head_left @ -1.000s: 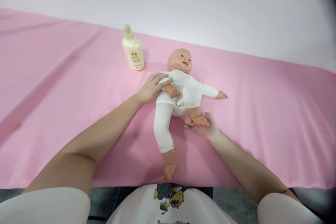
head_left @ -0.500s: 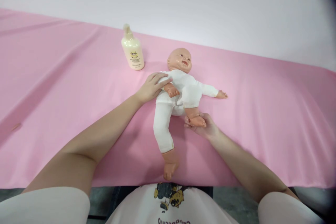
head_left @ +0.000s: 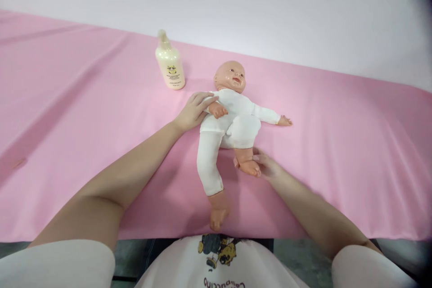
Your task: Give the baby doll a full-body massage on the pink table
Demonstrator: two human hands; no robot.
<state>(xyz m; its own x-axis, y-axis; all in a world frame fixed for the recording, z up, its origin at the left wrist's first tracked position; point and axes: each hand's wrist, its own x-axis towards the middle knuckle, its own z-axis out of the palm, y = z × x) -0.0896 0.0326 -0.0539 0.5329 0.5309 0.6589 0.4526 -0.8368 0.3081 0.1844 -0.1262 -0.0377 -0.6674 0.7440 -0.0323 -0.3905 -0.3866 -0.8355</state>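
Observation:
A baby doll (head_left: 238,103) in a white cloth suit lies on its back on the pink cloth, its head away from me and turned to the right. My left hand (head_left: 195,110) lies along the doll's side at the left, its fingers stretched over the upper arm and the chest's edge; the thumb is hidden. The doll's small hand pokes out below those fingers. My right hand (head_left: 265,162) is closed round the ankle of the doll's bent leg (head_left: 245,155), some fingers hidden behind it. The doll's other leg (head_left: 211,162) stretches toward me.
A cream pump bottle (head_left: 173,69) with a cow face on its label stands left of the doll's head. Pink cloth (head_left: 91,112) covers the table, and its near edge lies just before my shirt (head_left: 222,261). Behind is a white surface (head_left: 216,4).
My right hand has brought the bent leg's foot a little nearer to me, its fingers now round the ankle. The doll's hand under my left fingers has shifted slightly up and left.

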